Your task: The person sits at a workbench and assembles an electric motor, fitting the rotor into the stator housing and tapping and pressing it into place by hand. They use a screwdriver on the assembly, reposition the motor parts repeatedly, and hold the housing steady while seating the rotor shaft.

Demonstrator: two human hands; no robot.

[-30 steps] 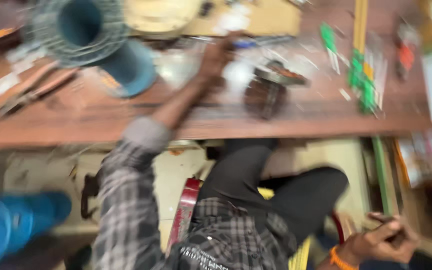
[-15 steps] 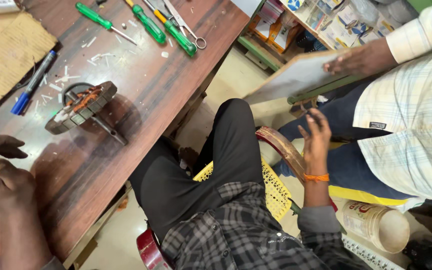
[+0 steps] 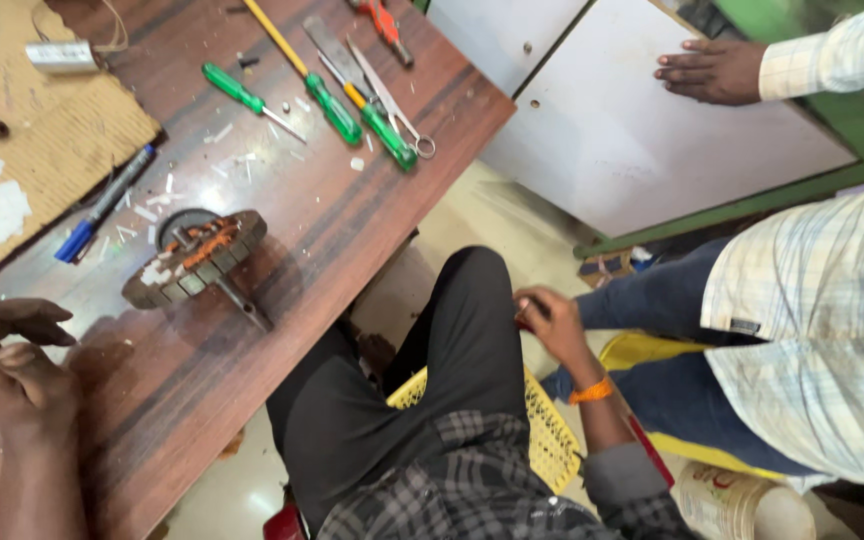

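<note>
My left hand (image 3: 7,365) rests on the brown wooden table (image 3: 282,230) at the lower left, fingers loosely curled and apart, holding nothing. Just right of it lies a round motor winding core (image 3: 192,262) with copper wire and a shaft, not touched. My right hand (image 3: 550,322), with an orange wristband, is down off the table beside my black-trousered knee (image 3: 462,310). Its fingers are curled inward with a small reddish bit at the fingertips; I cannot tell if it holds something.
A blue marker (image 3: 102,205), green-handled screwdrivers (image 3: 337,105), scissors (image 3: 392,100) and a cardboard sheet (image 3: 62,125) lie on the table. A co-worker in a checked shirt (image 3: 812,320) sits at my right, one hand (image 3: 717,72) on a white panel (image 3: 632,140). A yellow stool (image 3: 547,430) and a white bucket (image 3: 742,505) stand below.
My view has swung over the table's corner. My right hand dropped from a raised, spread pose to my knee and curled. The co-worker's hand now lies flat on the white panel.
</note>
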